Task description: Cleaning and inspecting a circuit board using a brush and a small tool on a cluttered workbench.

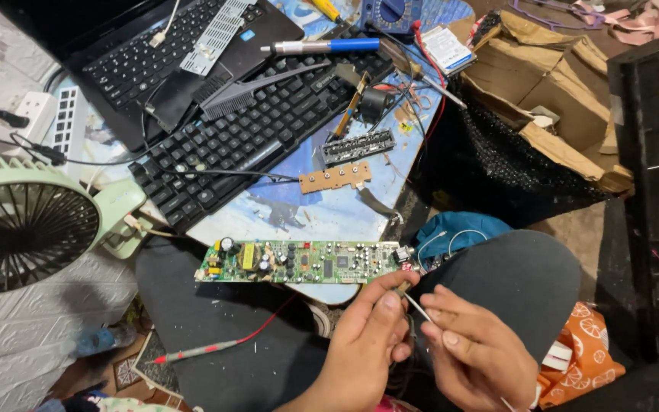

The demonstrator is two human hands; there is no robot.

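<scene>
— What were the hands doing at that moment?

— Both were low in the head view, over the person's lap. The left hand [371, 336] was curled, its thumb and fingertips pinched on something small near the right end of a long green circuit board [303, 262]. The right hand [476, 352] pinched a thin white wire [418, 308], which ran up and left toward the left hand's fingertips.

— So both were grasping?

— The right hand clearly gripped the wire. The left was closed in a pinch, but what it held was too small to name; it sat right at the wire's upper end.

— Where did the board lie?

— Across the near edge of the table [322, 210], partly over the person's dark-trousered knee, components facing up. A red probe lead [215, 347] lay on the left thigh below it.

— And farther off?

— A black keyboard [261, 130] lay diagonally on the table with a black comb [249, 91] on top, a laptop [154, 53] behind it. A blue-handled soldering iron [322, 46] rested beyond the keyboard. A small tan circuit strip [335, 177] lay between keyboard and green board. A pale green fan [24, 225] stood at the left, and torn cardboard [551, 99] sat at the right.
</scene>
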